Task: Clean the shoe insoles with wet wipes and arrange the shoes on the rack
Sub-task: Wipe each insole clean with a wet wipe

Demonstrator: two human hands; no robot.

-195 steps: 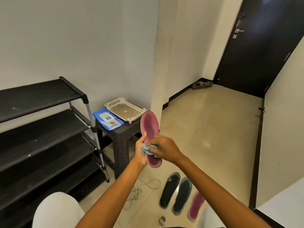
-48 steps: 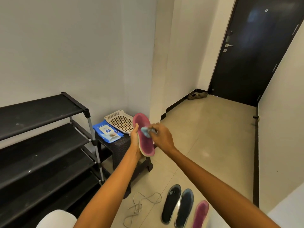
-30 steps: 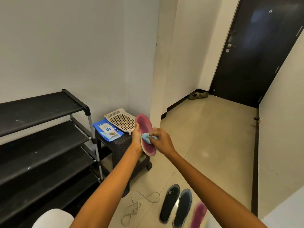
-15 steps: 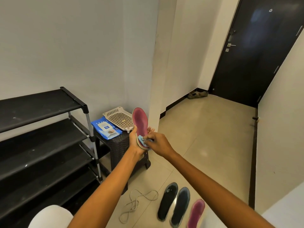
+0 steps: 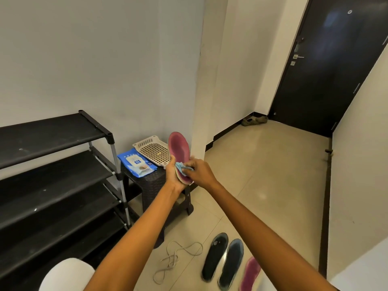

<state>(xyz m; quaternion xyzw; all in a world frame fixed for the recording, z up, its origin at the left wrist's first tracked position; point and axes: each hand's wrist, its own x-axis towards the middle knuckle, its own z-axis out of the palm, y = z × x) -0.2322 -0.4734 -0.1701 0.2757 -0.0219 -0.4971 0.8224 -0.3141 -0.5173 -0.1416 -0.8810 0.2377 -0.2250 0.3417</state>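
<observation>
L hand [image 5: 173, 175]: clamped on pink insole [image 5: 179, 150], upright, above stool [image 5: 155, 181]
R hand [image 5: 199, 171]: pinching wet wipe [image 5: 182, 166] vs heel
Risk: thin insole bends w/ hard rubbing, could slip

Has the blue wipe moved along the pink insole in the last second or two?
Yes. The wipe has slid from the insole toe towards its heel.
</observation>
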